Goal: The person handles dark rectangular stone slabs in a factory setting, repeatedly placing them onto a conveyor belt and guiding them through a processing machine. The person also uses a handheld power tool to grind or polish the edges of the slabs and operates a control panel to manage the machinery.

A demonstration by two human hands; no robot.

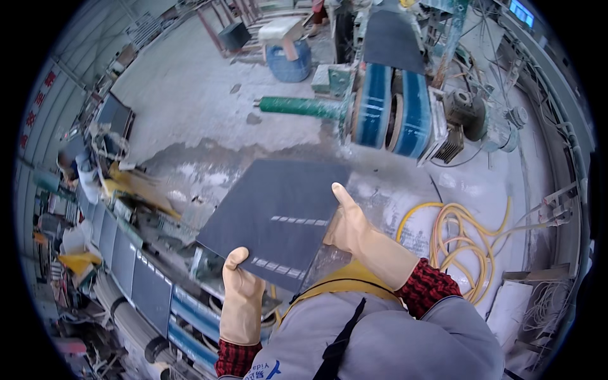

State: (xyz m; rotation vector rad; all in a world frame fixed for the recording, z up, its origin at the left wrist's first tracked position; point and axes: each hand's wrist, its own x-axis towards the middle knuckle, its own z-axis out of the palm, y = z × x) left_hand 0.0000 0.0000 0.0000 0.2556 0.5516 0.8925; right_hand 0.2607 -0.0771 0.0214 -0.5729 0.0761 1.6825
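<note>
Gripping a dark grey tile (275, 215) by its near and right edges, gloved left hand (240, 297) and right hand (354, 231) pinch it closed; it looks stiff, probably heavy, brittle.

Blue screen (522, 12), red wall signs (39, 98)

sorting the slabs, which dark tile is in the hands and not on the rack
The large dark square tile, gripped at its edges by the left hand and right hand; the other dark tiles stand racked lower left.

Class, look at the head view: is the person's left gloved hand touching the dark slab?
Touching. The head view shows the left hand gripping the dark slab at its near edge, thumb lying over the top face.
</note>
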